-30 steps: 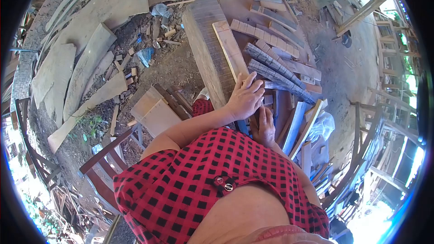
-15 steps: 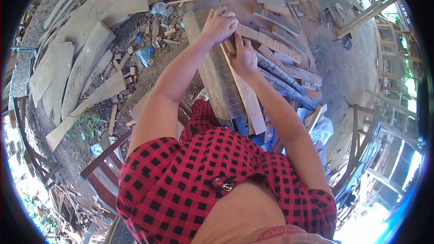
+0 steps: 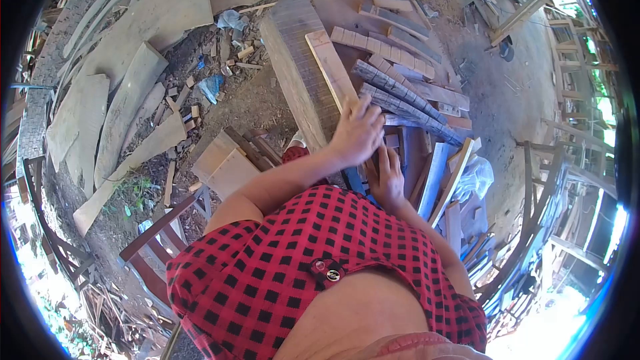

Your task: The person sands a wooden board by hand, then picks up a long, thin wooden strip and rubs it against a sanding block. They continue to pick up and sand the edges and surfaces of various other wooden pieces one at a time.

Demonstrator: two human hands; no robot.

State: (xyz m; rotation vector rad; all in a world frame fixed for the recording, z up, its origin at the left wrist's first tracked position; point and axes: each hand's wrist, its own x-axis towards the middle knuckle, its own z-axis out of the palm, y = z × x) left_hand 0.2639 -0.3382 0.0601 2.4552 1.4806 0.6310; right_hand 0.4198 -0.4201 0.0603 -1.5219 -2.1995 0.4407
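Observation:
A pale narrow board (image 3: 330, 63) lies lengthwise on a thick dark wooden beam (image 3: 300, 47) in front of me. My left hand (image 3: 360, 131) is over the board's near end, its fingers bent downward; whatever is under them is hidden. Just below and to the right, my right hand (image 3: 387, 175) is close to my body, fingers bent and near together. A dark brown edge shows beside its fingers, too small to identify. The two hands are close to each other.
Notched wooden strips (image 3: 383, 47) and dark slats (image 3: 407, 97) lie right of the beam. Large flat boards (image 3: 167, 10) cover the left ground. A blue scrap (image 3: 211, 87) and wood bits lie between. A red-brown chair frame (image 3: 150, 237) stands lower left.
Both hands have come back toward my body from the far end of the board, uncovering it. My view has shifted slightly. The small brown piece by my right hand no longer shows clearly.

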